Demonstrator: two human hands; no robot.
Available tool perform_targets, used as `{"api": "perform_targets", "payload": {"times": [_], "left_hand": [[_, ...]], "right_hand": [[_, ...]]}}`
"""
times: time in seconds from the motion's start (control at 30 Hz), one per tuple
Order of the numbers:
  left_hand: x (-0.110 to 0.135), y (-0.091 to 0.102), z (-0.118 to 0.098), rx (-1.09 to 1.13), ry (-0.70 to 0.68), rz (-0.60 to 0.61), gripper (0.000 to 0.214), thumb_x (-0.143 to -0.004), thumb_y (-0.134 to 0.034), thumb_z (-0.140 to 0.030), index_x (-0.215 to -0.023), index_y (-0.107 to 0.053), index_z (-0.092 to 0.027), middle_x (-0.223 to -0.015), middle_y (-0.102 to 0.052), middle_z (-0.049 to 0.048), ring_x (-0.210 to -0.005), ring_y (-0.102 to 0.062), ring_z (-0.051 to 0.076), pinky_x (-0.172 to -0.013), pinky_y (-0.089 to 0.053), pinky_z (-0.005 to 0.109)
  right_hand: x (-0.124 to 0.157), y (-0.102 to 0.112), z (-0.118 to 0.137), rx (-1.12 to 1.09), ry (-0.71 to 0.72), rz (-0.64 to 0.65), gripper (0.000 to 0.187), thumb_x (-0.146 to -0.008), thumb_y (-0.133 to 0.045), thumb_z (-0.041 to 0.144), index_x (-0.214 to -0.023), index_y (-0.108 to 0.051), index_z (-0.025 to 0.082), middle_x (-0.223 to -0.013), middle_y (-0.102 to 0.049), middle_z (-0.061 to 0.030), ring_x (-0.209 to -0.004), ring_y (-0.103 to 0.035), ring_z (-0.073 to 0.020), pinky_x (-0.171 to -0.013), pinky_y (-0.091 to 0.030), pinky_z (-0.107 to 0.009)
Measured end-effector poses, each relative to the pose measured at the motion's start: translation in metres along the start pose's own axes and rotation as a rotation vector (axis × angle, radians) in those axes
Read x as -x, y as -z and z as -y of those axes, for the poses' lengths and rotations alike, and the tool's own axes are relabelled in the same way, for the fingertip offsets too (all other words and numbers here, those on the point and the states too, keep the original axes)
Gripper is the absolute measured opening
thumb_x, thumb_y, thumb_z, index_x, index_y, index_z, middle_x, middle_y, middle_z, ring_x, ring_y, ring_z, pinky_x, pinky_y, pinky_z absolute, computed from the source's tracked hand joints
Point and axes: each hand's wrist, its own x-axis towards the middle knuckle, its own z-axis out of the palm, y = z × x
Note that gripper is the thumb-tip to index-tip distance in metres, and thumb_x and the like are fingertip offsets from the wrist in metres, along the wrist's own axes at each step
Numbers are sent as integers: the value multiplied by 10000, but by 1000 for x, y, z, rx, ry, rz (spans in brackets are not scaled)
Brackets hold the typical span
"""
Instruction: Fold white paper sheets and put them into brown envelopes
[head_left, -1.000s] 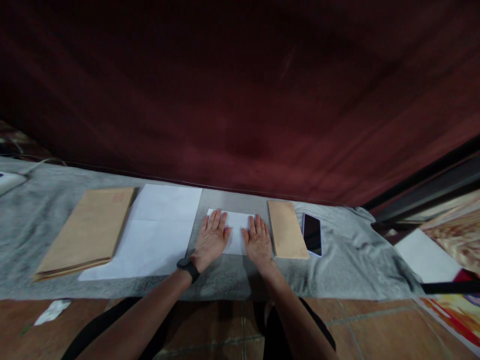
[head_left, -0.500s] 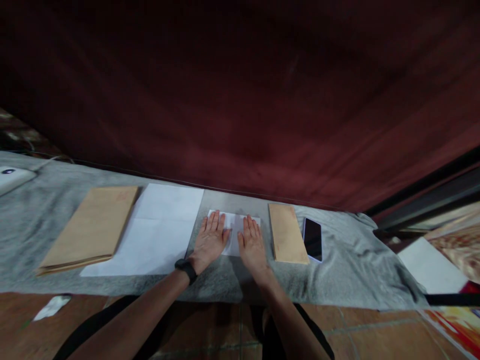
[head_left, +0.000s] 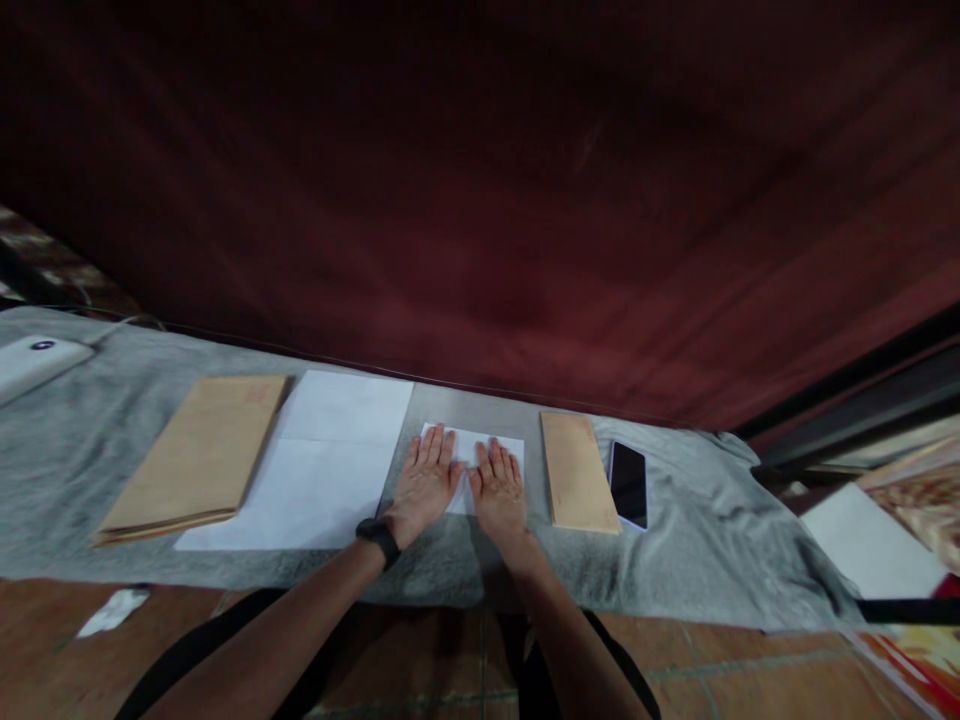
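Note:
A small white sheet of paper (head_left: 466,447), seemingly folded, lies on the grey cloth (head_left: 697,560) in front of me. Flat on its left part rests my left hand (head_left: 424,484), fingers stretched out, a black band on the wrist. My right hand (head_left: 499,495) presses flat on its right part, fingers also extended. The two thumbs nearly meet over the paper. Larger white sheets (head_left: 337,450) with a crease lie to the left, partly under a stack of brown envelopes (head_left: 199,445). To the right of my hands is a brown envelope (head_left: 577,470).
A phone (head_left: 628,483) with a dark screen lies beside the right envelope. At the far left is a white device (head_left: 37,362) with a cable. A dark red curtain (head_left: 480,250) hangs behind the cloth. A white scrap (head_left: 114,611) lies on the tiled floor (head_left: 420,660).
My right hand has slid slightly left over the paper, closer to my left hand. My left hand stays flat in place. The whole view has shifted a little.

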Motion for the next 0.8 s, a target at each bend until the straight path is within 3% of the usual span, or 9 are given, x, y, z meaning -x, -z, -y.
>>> {"api": "perform_targets", "payload": {"times": [0.2, 0.37, 0.6, 0.8], "left_hand": [[2, 2, 0, 25, -97, -50, 570, -1017, -388, -412, -1520, -446, -150, -1633, -348, 134, -1532, -268, 303, -1259, -175, 506], [5, -3, -2, 43, -219, 5, 524, -1038, -335, -377, -1521, -448, -208, -1633, -369, 63, -1532, -274, 259, -1264, -177, 476], [7, -1, -2, 14, -148, 43, 561, -1036, -331, -422, -1537, -418, -186, -1630, -361, 113, -1529, -283, 265, -1257, -179, 496], [10, 0, 1, -9, -76, 56, 607, -1027, -340, -486, -1536, -418, -164, -1640, -314, 167, -1527, -281, 304, -1239, -202, 526]], "right_hand": [[3, 0, -6, 28, -7, 2, 505, -1046, -440, 330, -1512, -464, 139, -1593, -391, -189, -1456, -406, -297, -1178, -325, -494], [3, -4, -9, 27, -26, 41, 496, -1042, -396, 264, -1513, -459, 123, -1596, -390, -177, -1471, -384, -291, -1194, -300, -492], [6, -10, -19, 31, -86, -31, 549, -1047, -372, 309, -1508, -422, 13, -1550, -435, -243, -1467, -387, -304, -1173, -337, -488], [12, -9, -30, 51, -100, -101, 551, -1053, -356, 312, -1495, -423, -11, -1530, -448, -274, -1445, -418, -321, -1148, -373, -500]]}}
